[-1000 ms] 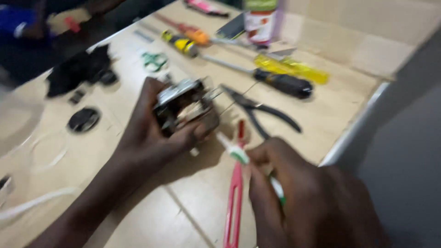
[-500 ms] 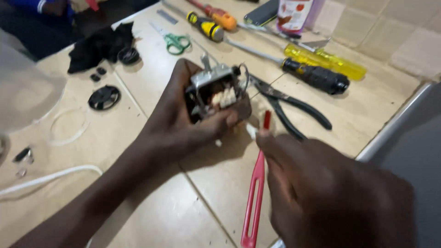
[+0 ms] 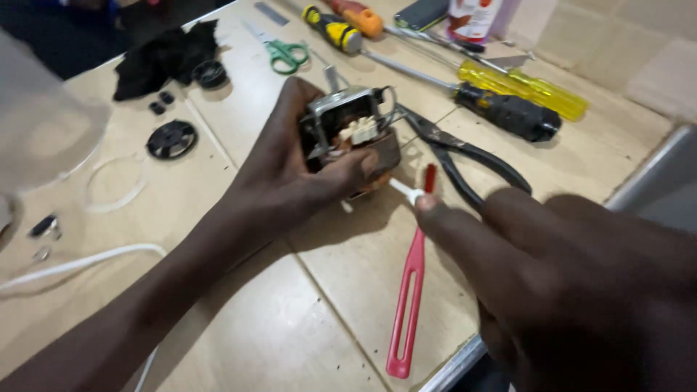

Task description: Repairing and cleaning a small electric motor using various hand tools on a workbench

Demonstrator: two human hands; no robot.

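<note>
**Motor lifted off the counter, white lead pinched beside it**

While the left hand wraps its fingers around the small electric motor and holds it just above the tiled worktop, the copper windings face up — apparently so they can be seen and reached. The right hand pinches a thin white wire between thumb and fingertip, just beside the motor's lower edge. A red plastic tool lies flat under the hands; black pliers and the yellow screwdriver rest nearby, within easy reach.
</note>
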